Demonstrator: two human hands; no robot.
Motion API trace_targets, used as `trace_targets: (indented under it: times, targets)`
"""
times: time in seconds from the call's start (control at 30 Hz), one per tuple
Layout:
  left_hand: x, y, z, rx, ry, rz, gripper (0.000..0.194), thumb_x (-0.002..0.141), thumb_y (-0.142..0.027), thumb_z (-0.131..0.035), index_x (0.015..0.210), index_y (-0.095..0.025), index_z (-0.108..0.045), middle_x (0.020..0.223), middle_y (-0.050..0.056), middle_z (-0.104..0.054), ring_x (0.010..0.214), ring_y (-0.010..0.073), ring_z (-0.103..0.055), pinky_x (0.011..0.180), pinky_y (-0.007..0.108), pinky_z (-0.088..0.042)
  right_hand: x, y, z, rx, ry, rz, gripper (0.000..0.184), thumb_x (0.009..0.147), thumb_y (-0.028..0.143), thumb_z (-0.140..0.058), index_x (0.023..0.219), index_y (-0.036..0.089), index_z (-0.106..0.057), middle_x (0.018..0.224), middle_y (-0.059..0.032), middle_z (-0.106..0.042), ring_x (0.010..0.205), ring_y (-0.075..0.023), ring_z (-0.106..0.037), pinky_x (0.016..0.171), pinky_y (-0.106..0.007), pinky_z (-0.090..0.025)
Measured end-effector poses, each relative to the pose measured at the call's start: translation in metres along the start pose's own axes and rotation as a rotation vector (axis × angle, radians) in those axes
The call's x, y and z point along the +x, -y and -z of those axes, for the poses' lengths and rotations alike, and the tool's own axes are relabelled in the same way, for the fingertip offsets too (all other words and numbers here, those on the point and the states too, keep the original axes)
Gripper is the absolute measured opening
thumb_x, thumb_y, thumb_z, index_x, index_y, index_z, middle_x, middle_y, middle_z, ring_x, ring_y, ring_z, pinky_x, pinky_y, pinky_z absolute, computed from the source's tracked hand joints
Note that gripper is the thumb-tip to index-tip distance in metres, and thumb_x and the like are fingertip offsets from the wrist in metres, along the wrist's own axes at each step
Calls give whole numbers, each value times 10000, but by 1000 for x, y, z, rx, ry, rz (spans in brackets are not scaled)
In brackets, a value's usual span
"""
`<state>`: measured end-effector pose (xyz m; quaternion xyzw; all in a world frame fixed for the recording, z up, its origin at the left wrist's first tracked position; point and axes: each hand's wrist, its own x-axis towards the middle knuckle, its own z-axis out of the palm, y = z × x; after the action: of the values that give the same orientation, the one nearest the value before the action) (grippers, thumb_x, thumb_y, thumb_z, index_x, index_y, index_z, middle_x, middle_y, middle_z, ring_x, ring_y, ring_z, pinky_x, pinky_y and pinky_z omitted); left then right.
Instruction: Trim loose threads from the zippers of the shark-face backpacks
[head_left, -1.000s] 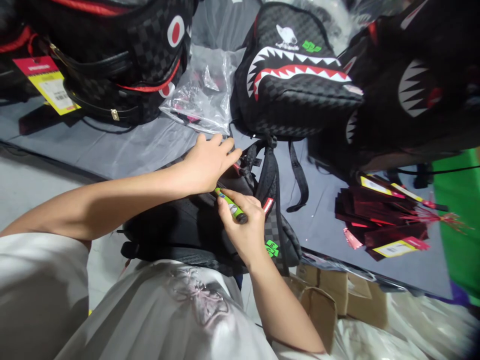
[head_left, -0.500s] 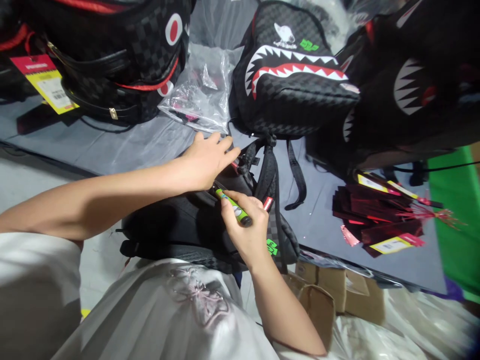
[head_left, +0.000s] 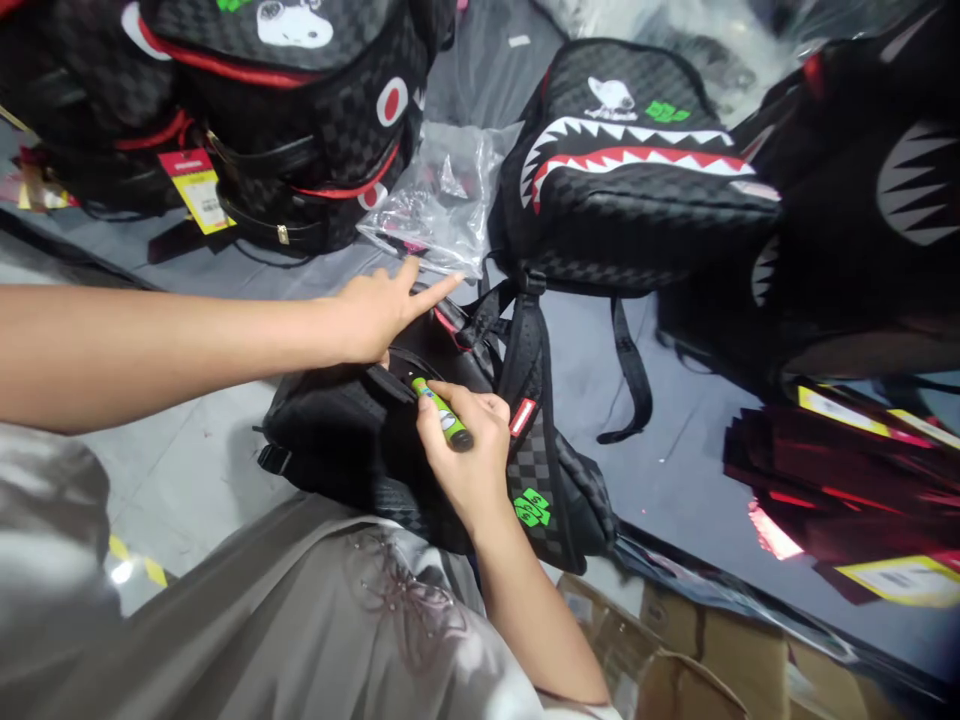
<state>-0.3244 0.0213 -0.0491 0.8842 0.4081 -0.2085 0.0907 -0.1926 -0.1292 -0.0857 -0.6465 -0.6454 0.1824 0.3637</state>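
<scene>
A black checkered backpack lies at the table's near edge, partly over my lap, with a green logo patch on its strap. My right hand is closed around a green marker pen, its tip against the backpack's top. My left hand rests on the backpack just above the pen tip, index finger stretched out and pointing right, the other fingers curled under. What lies under the left palm is hidden.
A shark-mouth backpack stands behind, its straps trailing toward me. A clear plastic bag lies left of it. More backpacks with a red-yellow tag sit far left and far right. Red hang tags pile right. Cardboard boxes sit below the table edge.
The view shifted down and right. My left hand went from flat spread fingers to a pointing index finger. The right hand still holds the pen in about the same spot.
</scene>
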Motion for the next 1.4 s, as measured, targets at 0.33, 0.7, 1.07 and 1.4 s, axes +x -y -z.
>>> trace_targets:
  times: [0.33, 0.7, 1.07, 1.4]
  targets:
    - [3, 18, 4, 41, -15, -190, 1100, 794, -202, -635, 1594, -263, 117, 1487, 209, -364, 1109, 280, -624, 867, 315, -499, 1, -3, 1, 0, -13, -7, 135, 917, 265, -607, 1000, 224, -705, 953, -18, -783, 826, -182, -696, 883, -382, -391]
    - [10, 44, 4, -79, 89, -252, 1098, 783, -172, -617, 1591, -312, 113, 1532, 172, -311, 1119, 235, -622, 875, 276, -491, 18, 11, -24, 35, 101, 45, 177, 884, 273, -632, 1019, 223, -734, 891, -24, -776, 783, -199, -683, 800, -348, -462]
    - [-15, 50, 0, -9, 97, -121, 1030, 855, -251, -584, 1583, -315, 143, 1231, 145, -556, 920, 239, -665, 758, 295, -490, 15, 22, -39, -43, 53, 60, 145, 870, 340, -676, 926, 209, -649, 798, -30, -744, 731, -222, -671, 745, -348, -438]
    - [-10, 73, -17, -116, 70, -116, 993, 869, -244, -580, 1577, -319, 112, 1191, 93, -560, 995, 219, -656, 797, 262, -484, 28, 19, -52, -16, 150, 122, 189, 878, 306, -671, 1033, 200, -694, 900, -50, -774, 811, -226, -698, 793, -361, -435]
